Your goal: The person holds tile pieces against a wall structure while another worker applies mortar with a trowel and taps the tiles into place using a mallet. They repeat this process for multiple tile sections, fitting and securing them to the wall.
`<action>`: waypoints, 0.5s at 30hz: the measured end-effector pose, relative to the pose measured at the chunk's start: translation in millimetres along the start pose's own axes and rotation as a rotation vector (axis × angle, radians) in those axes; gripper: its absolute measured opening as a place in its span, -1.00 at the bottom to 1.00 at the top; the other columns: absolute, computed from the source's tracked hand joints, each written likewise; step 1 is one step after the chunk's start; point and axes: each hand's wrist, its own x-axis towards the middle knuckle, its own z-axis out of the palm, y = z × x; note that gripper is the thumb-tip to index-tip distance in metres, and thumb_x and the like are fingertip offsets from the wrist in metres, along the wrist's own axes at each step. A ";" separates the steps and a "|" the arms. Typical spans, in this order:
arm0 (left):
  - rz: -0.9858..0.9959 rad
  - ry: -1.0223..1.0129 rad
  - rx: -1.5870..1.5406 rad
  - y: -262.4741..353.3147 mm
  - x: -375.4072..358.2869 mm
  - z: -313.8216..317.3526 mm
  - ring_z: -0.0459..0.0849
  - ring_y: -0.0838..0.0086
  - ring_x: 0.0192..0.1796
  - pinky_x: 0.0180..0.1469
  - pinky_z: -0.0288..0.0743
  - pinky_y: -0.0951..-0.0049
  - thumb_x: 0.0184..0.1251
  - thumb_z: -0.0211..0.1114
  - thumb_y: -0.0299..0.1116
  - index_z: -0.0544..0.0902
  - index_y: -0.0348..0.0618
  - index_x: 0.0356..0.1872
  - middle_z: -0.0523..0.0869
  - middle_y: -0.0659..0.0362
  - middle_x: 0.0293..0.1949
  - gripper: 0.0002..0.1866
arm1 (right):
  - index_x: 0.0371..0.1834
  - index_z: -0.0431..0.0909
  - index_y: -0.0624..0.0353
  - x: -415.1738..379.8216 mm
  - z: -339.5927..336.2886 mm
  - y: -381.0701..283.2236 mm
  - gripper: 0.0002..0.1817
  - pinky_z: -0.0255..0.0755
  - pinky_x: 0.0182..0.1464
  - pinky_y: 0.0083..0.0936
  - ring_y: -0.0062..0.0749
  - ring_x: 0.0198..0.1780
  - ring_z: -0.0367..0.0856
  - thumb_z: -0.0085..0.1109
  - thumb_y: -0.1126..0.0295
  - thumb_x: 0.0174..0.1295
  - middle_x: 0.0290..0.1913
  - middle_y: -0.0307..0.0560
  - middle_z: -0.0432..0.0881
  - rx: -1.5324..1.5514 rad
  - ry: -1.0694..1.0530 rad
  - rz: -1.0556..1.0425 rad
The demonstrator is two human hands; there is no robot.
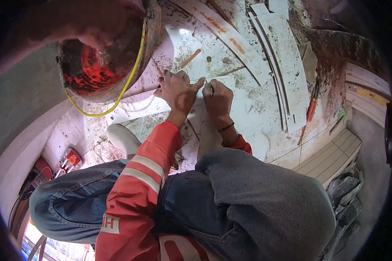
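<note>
My left hand (178, 92) lies spread on a white flat piece (225, 81) on the floor, its thumb stretched toward my other hand. Close beside it, my right hand (217, 99) is closed around a thin, pencil-like tool (206, 81), mostly hidden by the fingers. The tool's tip is at the edge of the white piece, near my left thumb. A narrow brown strip (191, 58) lies just beyond my left hand.
At upper left, another person's arm (52, 30) reaches over a bucket (156, 26) with a yellow handle (137, 65) and red-lit contents. Long white strips (287, 65) lie at upper right, near a red-handled tool (311, 108). A tiled step (331, 156) stands at right.
</note>
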 end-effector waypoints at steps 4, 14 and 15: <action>-0.009 -0.035 0.005 -4.5 1.9 2.7 0.47 -0.21 0.31 0.13 0.26 -0.56 -0.10 0.57 0.29 0.80 -0.04 -0.32 0.55 -0.09 0.31 -0.42 | -0.51 0.46 0.22 -1.1 -3.5 1.0 -0.81 0.47 -0.39 -0.19 0.07 -0.47 0.60 0.28 0.49 0.20 -0.51 0.11 0.54 0.033 -0.001 -0.012; 0.068 0.024 0.030 -7.7 3.6 4.1 0.45 -0.25 0.35 0.09 0.27 -0.57 -0.11 0.56 0.33 0.81 -0.03 -0.37 0.59 -0.12 0.26 -0.41 | -0.50 0.46 0.22 1.0 -8.3 -4.1 -0.79 0.44 -0.39 -0.17 0.10 -0.49 0.57 0.26 0.43 0.23 -0.54 0.13 0.51 0.035 -0.037 0.018; 0.068 0.023 0.030 -7.5 4.0 3.0 0.45 -0.25 0.35 0.09 0.27 -0.57 -0.11 0.56 0.33 0.81 -0.03 -0.37 0.59 -0.12 0.26 -0.41 | -0.50 0.46 0.22 -0.9 -10.6 -5.6 -0.79 0.44 -0.39 -0.17 0.10 -0.49 0.57 0.26 0.44 0.23 -0.54 0.13 0.52 0.048 -0.045 0.031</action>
